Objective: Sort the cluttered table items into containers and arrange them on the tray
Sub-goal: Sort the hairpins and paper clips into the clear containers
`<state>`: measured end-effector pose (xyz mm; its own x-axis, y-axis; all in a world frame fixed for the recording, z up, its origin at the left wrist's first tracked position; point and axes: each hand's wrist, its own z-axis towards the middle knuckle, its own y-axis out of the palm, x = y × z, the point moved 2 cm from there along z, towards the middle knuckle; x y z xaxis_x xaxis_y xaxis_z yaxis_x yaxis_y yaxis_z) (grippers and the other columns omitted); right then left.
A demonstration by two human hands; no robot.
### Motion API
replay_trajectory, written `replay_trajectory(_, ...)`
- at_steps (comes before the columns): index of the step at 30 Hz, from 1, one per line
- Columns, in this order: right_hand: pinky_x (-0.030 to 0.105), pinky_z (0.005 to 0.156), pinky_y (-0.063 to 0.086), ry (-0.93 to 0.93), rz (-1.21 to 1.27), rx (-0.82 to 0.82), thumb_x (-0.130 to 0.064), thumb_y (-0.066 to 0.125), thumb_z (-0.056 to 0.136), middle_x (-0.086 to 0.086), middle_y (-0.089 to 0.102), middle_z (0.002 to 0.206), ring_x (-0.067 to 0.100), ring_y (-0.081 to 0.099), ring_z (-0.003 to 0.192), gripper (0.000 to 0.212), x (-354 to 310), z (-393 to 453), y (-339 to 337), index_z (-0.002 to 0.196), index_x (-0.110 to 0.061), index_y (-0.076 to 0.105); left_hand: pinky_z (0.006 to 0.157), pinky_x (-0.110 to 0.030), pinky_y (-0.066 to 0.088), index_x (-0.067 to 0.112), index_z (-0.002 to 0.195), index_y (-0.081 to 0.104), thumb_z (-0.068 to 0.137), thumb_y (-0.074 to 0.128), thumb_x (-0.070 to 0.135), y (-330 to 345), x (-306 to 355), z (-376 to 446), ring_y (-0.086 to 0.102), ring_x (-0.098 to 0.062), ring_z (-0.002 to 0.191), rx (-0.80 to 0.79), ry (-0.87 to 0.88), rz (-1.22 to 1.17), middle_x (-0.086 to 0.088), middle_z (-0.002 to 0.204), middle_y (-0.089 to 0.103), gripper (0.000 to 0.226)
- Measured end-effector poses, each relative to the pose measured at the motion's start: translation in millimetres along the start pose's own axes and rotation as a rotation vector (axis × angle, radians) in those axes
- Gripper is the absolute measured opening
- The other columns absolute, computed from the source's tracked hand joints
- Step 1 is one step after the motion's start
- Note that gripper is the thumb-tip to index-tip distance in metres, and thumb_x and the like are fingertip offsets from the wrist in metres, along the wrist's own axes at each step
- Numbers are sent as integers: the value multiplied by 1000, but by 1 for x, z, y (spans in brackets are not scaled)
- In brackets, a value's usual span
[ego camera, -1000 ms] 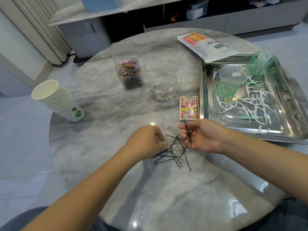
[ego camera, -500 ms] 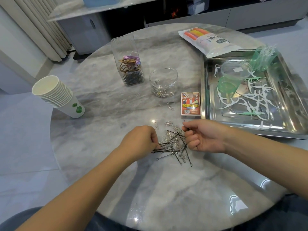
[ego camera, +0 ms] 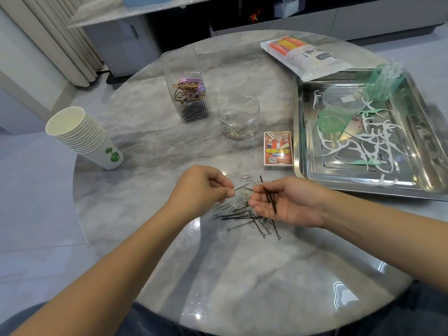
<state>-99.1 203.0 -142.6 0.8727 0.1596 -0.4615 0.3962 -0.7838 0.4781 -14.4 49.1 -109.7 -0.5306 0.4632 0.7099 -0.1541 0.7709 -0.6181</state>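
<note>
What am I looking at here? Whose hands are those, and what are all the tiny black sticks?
A person wears a camera on their head, so you see their own two hands from above, at a round table. They are sorting small things. The black sticks are hairpins. The right hand lies palm up with a few hairpins across it. The left hand pinches one pin by its end. Under the hands lies a mixed pile of hairpins and silver paper clips. Further back stand a tall clear box with clips and pins, a round jar of paper clips, a card pack and paper cups. On the right a metal tray holds floss picks.
</note>
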Motion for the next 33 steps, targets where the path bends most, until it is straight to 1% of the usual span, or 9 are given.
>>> replay_trajectory(4,34,67,58,-23,67,-101,-10,40,96,19,67,79,26,70,66,23,2,-2,6,89,2,59,49,-12,44,12,77,68,76,77,9,13,10,-8,65,-4,54,-40,16,-145,-5,63,70,9)
replay_trajectory(6,34,66,58,-26,92,-113,-9,41,96,19,66,76,26,69,64,22,3,-3,7,91,3,59,57,-16,48,14,78,71,76,77,15,15,13,-11,68,-7,58,-53,30,-133,-6,66,72,7)
replay_trajectory(9,30,60,58,-31,59,-31,-6,41,96,15,64,78,23,66,66,21,2,-1,2,88,0,60,56,-20,46,20,73,71,75,78,21,12,9,-9,66,-6,56,-29,38,-78,-1,65,71,8)
replay_trajectory(12,25,52,55,-44,31,24,-6,41,96,10,61,71,18,62,58,22,0,1,-2,85,-2,60,61,-18,45,26,71,71,73,80,25,13,-1,-8,58,-3,61,-52,57,164,7,69,68,9)
replay_trajectory(16,24,50,54,-43,37,-10,-9,43,95,8,60,68,17,61,55,21,-2,0,1,86,-2,60,69,-22,37,30,97,68,72,77,41,24,-11,-14,52,-6,86,-71,134,567,12,94,54,28)
replay_trajectory(20,22,50,52,-47,31,-32,-13,43,95,6,61,65,15,61,54,21,-3,0,0,88,-4,60,71,-22,35,31,107,65,76,72,47,28,-12,-16,55,-11,99,-74,190,640,11,110,51,36)
replay_trajectory(25,21,49,52,-32,8,-25,-16,44,95,5,61,63,14,61,52,21,-2,0,-2,89,-4,60,69,-23,36,25,103,64,88,58,32,32,-10,-19,57,-18,94,-73,242,714,7,113,50,18)
replay_trajectory(29,21,48,51,-33,-2,-24,-16,44,95,5,60,63,14,60,53,21,-1,-1,-3,90,-4,60,69,-30,45,14,103,62,88,49,25,35,-8,-17,59,-26,89,-80,211,868,-2,111,51,22)
replay_trajectory(33,21,48,49,-28,-13,-25,-16,43,95,5,59,62,13,58,52,21,0,0,-1,89,-5,59,61,-31,33,7,102,54,91,44,18,40,-10,-16,59,-29,87,-94,228,1015,-8,110,50,18)
